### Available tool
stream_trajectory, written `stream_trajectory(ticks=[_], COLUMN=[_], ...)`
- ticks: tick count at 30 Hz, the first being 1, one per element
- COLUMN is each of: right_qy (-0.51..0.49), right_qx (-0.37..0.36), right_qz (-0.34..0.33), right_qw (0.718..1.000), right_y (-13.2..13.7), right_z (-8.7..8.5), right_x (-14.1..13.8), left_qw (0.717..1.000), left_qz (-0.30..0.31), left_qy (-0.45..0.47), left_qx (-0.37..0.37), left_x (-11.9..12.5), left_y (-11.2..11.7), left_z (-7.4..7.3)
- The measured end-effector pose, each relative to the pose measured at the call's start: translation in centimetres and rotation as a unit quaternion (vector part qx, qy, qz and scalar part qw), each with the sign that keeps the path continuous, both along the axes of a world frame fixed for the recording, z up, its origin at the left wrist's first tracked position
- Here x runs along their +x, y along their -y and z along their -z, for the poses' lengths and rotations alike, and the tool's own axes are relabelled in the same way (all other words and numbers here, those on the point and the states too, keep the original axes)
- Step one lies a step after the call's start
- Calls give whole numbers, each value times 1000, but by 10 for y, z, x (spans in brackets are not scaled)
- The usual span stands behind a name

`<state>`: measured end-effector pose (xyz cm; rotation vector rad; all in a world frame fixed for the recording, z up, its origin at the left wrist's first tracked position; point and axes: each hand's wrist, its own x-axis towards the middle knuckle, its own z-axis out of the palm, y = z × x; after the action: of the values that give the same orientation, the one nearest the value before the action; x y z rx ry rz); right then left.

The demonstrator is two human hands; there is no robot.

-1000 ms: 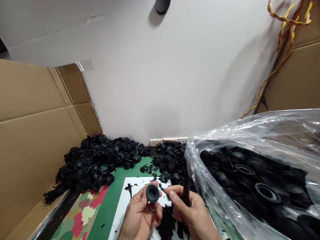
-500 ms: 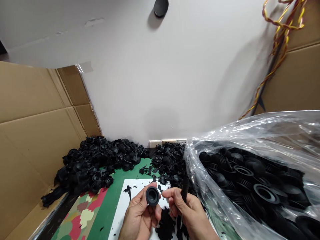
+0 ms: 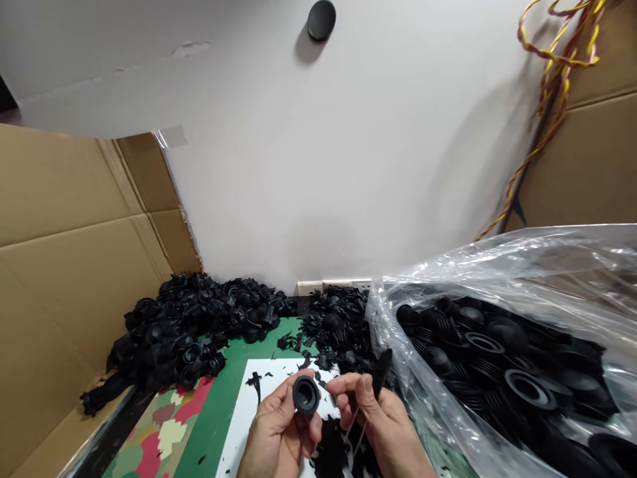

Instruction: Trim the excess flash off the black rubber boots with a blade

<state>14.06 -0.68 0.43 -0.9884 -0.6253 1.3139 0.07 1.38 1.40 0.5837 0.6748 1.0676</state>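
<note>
Between thumb and fingers, my left hand grips a round black rubber bellows, its open end facing me and showing a stepped bore. Close on its right, my right hand is closed around black-handled tweezers; the dark end points up and two thin metal prongs point down. The right index fingertip is just beside the bellows, apart from its rim. Below both hands, a white sheet bears black rubber scraps.
Many black rubber parts are heaped at back left against cardboard. Black trimmings are piled by the wall. A clear plastic bag of ribbed black parts stands right. Green mat lies under the sheet.
The tweezers have tilted to the right in my right hand, and their prongs show more. The bellows has shifted slightly right and down, still in my left hand.
</note>
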Motion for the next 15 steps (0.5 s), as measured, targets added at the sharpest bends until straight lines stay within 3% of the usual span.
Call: stream_trajectory(ticks=[6, 11, 15], right_qy=[68, 28, 9], right_qx=[109, 68, 68], right_qz=[-11, -80, -94], right_qw=[992, 994, 993], right_y=[-2, 0, 2], right_z=[2, 1, 1], right_x=[4, 5, 4], left_qw=[1000, 1000, 1000], left_qz=[2, 2, -2], left_qy=[4, 1, -8], left_qx=[-10, -16, -20], left_x=[-1, 0, 0], left_y=[-1, -1, -1], left_z=[2, 1, 3])
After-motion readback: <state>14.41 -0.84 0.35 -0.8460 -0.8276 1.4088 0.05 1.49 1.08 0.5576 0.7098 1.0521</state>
